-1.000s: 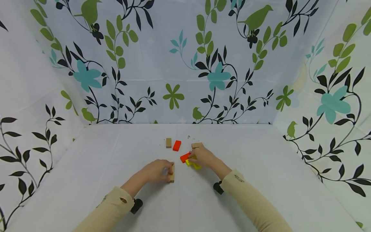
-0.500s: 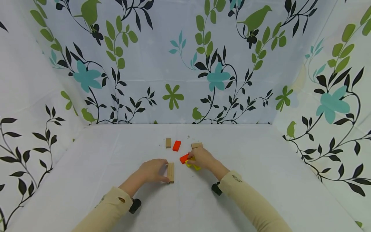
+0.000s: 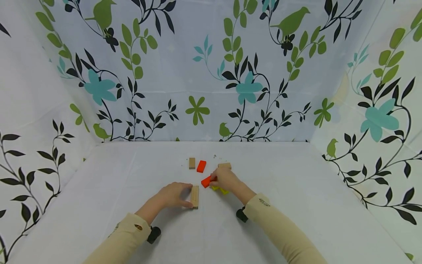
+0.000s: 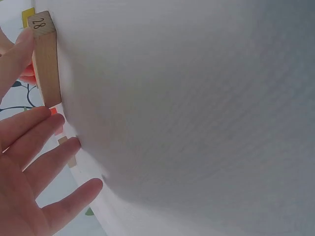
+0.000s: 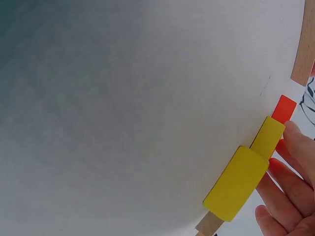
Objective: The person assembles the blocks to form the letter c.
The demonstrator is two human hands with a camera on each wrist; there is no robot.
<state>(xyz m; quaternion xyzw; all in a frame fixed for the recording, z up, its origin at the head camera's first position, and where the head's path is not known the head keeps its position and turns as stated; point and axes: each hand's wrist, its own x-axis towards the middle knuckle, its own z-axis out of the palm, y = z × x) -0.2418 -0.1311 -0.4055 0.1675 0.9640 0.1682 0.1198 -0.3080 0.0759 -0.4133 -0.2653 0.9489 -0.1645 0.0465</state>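
Observation:
In the head view, a long wooden block (image 3: 195, 197) lies on the white table, its number 28 readable on one end in the left wrist view. My left hand (image 3: 171, 195) is at its left side, thumb by the near end and index fingertip by the far end, the other fingers spread. A red block (image 3: 206, 182) lies to the upper right, with my right hand (image 3: 226, 179) pinching its right end between thumb and finger. Two yellow blocks (image 5: 236, 184) sit under and beside that hand, partly covered in the head view.
Farther back are a small wooden block (image 3: 192, 163), another red block (image 3: 201, 166) and a wooden block (image 3: 224, 165) lying crosswise. A cloth printed with leaves and birds (image 3: 204, 73) hangs behind the table (image 3: 148, 161).
My left fingers have drawn back leftward, uncovering more of the long wooden block. My right hand has shifted left and the red block has moved left and slightly nearer with it.

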